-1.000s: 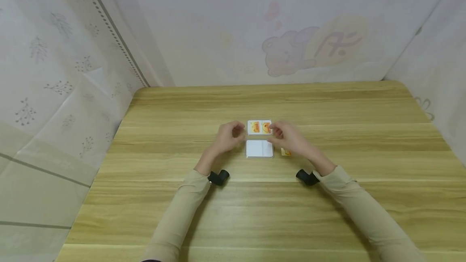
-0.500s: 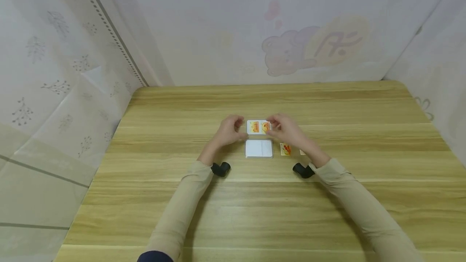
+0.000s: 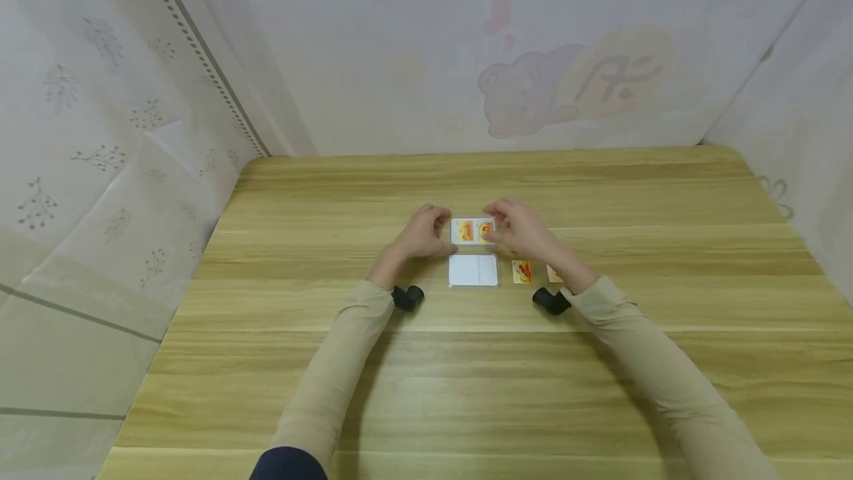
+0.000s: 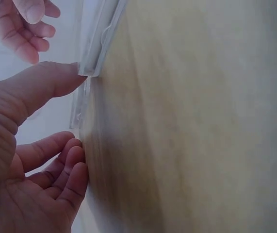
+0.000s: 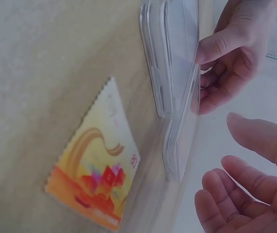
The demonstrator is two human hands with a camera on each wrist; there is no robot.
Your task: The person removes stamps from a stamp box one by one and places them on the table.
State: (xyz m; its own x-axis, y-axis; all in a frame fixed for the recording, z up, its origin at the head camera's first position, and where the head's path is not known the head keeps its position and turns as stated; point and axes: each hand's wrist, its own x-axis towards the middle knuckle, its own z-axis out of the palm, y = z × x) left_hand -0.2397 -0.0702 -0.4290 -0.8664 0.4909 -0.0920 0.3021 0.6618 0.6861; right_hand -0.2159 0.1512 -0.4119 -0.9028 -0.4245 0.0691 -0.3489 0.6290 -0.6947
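A hinged clear plastic case lies unfolded on the table. Its far half (image 3: 474, 240) shows two orange stamps (image 3: 466, 231) on white, and its near half (image 3: 473, 270) is plain white. My left hand (image 3: 423, 232) holds the far half at its left end, thumb at the near corner and fingertips at the far one. The left wrist view has that thumb (image 4: 46, 85) against the case edge. Over the right end hovers my right hand (image 3: 520, 230), fingers loosely bent, thumb over a stamp. In the right wrist view its fingers (image 5: 254, 184) hold nothing.
A loose orange and yellow stamp (image 3: 522, 271) lies right of the near half. Another stamp (image 3: 554, 275) is partly hidden by my right forearm. Black wrist cameras (image 3: 408, 298) hang close over the wooden table (image 3: 426, 406). A printed curtain (image 3: 400, 58) stands behind.
My left hand has come in to the case's left end. My right hand has shifted slightly away from me, uncovering the loose stamps to the right.
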